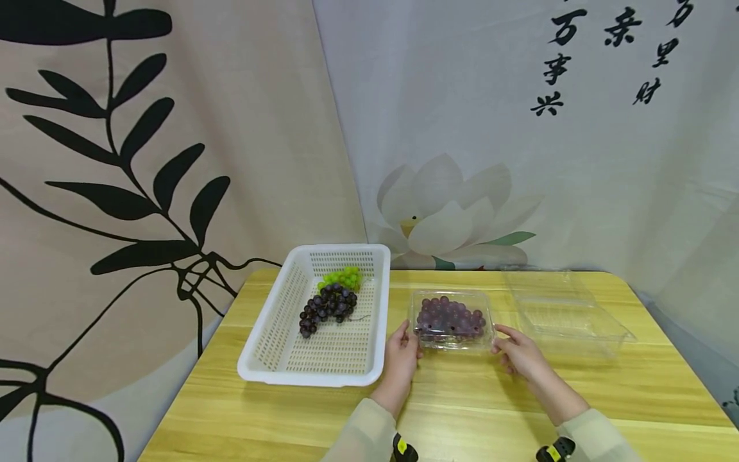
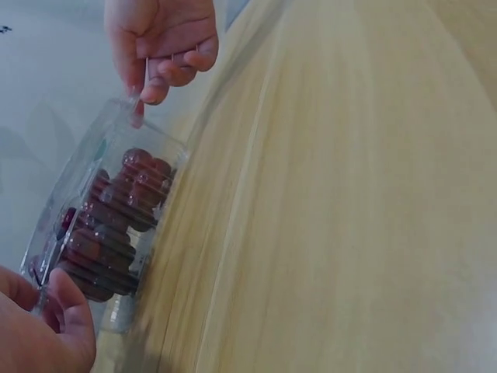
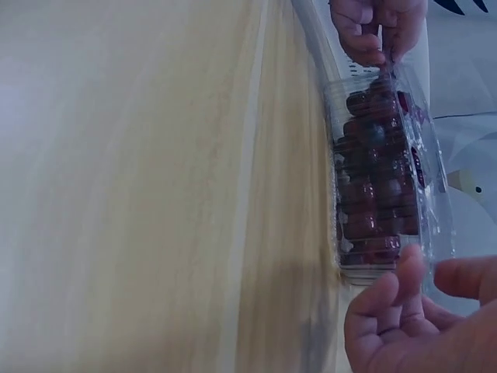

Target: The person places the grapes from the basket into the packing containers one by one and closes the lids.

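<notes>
A clear plastic clamshell box (image 1: 482, 299) of reddish-purple grapes (image 1: 450, 317) sits on the table in the head view, its lid lying over the fruit. At the box's left end, my left hand (image 1: 402, 353) pinches the rim between thumb and fingers. My right hand (image 1: 522, 355) has thumb and forefinger around the rim at the opposite end, its other fingers loosely curled. Both wrist views show the box from the side, with grapes (image 2: 109, 221) pressed against its ridged wall.
Left of the box stands a white plastic basket (image 1: 314, 378) holding a dark grape bunch (image 1: 329, 307) and a smaller green bunch (image 1: 349, 278). Another clear plastic container (image 1: 568, 316) lies opened out at the right. A printed curtain (image 1: 277, 128) hangs behind the wooden table (image 1: 473, 404).
</notes>
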`<state>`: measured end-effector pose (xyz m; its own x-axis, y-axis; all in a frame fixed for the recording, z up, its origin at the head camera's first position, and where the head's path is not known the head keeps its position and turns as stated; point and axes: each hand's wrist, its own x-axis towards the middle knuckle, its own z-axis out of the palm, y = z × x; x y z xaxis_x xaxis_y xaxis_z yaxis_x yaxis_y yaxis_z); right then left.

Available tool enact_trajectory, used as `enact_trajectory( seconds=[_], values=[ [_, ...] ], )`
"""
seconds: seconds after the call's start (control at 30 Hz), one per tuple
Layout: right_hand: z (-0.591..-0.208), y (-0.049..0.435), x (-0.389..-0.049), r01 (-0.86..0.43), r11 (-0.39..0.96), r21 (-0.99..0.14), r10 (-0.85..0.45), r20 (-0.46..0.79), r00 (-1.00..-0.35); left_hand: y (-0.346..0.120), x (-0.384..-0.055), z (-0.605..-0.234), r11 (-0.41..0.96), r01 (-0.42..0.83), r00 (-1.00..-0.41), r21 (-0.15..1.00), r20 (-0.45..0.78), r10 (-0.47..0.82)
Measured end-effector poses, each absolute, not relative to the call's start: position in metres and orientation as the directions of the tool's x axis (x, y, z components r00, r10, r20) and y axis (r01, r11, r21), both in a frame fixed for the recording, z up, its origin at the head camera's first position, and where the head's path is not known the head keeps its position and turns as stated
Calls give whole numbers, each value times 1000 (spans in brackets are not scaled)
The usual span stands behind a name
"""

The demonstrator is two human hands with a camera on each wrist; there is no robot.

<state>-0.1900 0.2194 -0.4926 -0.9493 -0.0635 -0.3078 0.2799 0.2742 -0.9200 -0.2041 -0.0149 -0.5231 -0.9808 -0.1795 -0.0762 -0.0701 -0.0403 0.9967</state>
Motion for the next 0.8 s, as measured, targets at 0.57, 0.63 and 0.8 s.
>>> enact_trajectory(
  seconds=[0.57, 0.63, 0.8],
  values=[
    [-498, 212, -214, 314, 215, -925, 13, -318, -948, -4, -227, -524, -109, -99, -968, 989, -122, -221],
    [-499, 211, -218, 324, 202, -924, 21, -326, -945, -2, -228, -523, -113, -103, -964, 988, -127, -233],
    [-499, 209, -225, 349, 159, -924, 29, -349, -937, 1, -232, -522, -107, -116, -956, 988, -140, -258]
  ],
)
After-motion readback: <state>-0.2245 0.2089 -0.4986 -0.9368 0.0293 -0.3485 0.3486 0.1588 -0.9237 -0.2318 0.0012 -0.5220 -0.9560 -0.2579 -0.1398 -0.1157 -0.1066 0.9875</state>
